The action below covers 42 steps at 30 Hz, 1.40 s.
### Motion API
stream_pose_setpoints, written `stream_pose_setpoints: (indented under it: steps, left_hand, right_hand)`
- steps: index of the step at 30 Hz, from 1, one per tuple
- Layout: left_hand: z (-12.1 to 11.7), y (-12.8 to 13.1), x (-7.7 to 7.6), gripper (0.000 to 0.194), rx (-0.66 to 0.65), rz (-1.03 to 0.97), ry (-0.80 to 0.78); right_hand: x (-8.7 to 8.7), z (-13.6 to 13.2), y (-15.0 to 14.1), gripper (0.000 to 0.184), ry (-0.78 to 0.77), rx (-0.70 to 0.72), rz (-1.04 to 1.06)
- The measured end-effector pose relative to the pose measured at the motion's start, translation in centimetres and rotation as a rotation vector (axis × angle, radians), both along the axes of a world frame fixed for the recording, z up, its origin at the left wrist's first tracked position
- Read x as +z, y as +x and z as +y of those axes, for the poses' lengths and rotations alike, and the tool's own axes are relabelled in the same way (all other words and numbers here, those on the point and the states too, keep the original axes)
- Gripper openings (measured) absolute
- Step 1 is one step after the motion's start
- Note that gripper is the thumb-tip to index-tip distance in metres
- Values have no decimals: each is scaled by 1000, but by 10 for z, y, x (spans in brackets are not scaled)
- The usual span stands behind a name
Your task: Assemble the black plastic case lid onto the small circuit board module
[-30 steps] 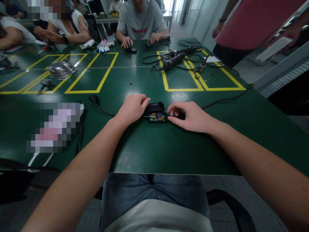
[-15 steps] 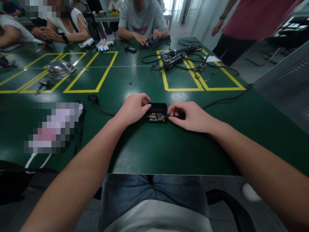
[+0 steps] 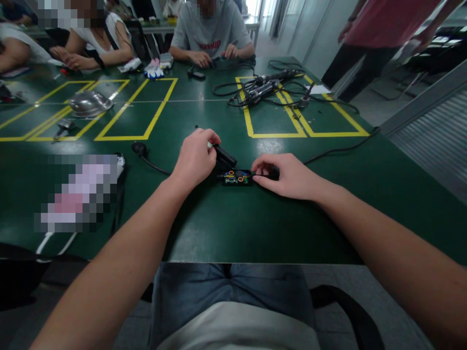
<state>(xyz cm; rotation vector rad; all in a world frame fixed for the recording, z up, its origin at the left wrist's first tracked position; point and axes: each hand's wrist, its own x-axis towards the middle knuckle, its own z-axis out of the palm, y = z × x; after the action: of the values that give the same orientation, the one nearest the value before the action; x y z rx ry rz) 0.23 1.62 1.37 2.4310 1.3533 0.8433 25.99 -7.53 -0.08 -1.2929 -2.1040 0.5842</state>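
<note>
A small black case point(image 3: 236, 181) lies uncovered on the green table, showing a circuit board with coppery coils and coloured wires. My left hand point(image 3: 196, 154) pinches the black cover point(image 3: 226, 156), which is tilted above the case's left rear side. My right hand point(image 3: 286, 176) is closed round the black cable end at the case's right side; its fingers partly hide that end. From there a black cable point(image 3: 335, 148) runs off to the right. Another black cord ends in a plug point(image 3: 138, 148) left of my left hand.
A blurred-out object point(image 3: 78, 189) with a strap lies at the left. Beyond are yellow tape rectangles, a metal bowl-like part point(image 3: 89, 103), a small metal part point(image 3: 65, 127), and black tools with tangled cables point(image 3: 262, 90). Co-workers sit across the table; a person in red point(image 3: 386, 24) stands at the right.
My left hand has lifted the cover from behind the case and tilted it up to the left. My right hand stays at the case's right end. The standing person has shifted.
</note>
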Motion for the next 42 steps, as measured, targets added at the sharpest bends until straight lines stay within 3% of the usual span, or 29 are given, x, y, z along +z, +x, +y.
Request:
stream_pose_setpoints:
  steps: [9, 20, 24, 27, 35, 42]
  left_hand:
    - [-2, 1, -1, 24, -21, 67, -39]
    - [-13, 0, 15, 23, -74, 234, -80]
    - [-17, -6, 34, 11, -90, 333, -252]
    - [-19, -10, 43, 7, -210, 415, -451]
    - [-10, -19, 35, 7, -412, 294, -489]
    - [-7, -23, 39, 10, -381, 254, -515]
  right_hand:
    - [2, 0, 0, 15, -17, 3, -3]
    - [1, 0, 1, 10, -24, 4, -17]
    - [3, 0, 1, 11, -40, 12, -18]
    - [4, 0, 1, 12, -58, 13, -14]
    - [4, 1, -2, 10, -79, -18, -21]
    - [3, 1, -4, 15, -55, -52, 23]
